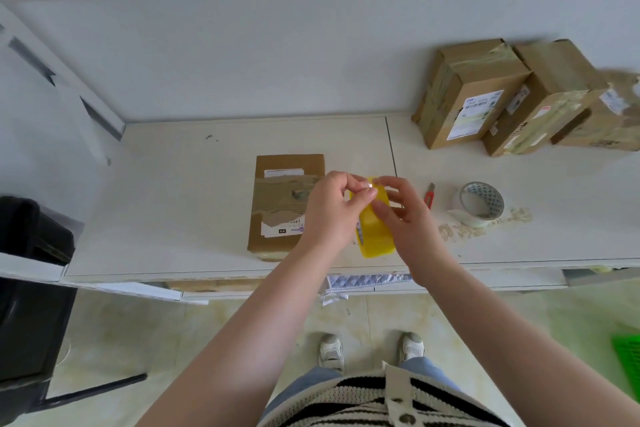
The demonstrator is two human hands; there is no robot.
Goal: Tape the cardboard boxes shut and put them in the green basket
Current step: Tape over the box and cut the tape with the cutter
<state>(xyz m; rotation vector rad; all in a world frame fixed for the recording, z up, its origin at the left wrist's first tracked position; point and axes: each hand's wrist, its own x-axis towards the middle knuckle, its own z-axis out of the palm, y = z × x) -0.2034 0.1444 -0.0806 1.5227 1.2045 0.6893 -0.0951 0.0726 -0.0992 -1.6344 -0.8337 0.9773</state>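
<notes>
Your left hand has its fingers curled, thumb and forefinger pinching at the top rim of the yellow tape roll, apparently at the loose end of the tape. Your right hand wraps round the same roll from the other side, fingers curled against its outer face, so both hands hold it just above the front edge of the counter.

Just left of your left hand a flat cardboard box lies on the counter near the front edge, its top crossed by a brown tape band and bearing torn white labels; your left wrist overlaps its right side.

To the right of your right hand lies a small red utility knife, and beside that a second, clear tape roll stands with its loose tail on the counter, among pale scraps.

At the counter's back right corner three more cardboard boxes crowd together against the wall, taped and labelled.

The green basket shows only as a corner on the floor at the right edge of the view.
</notes>
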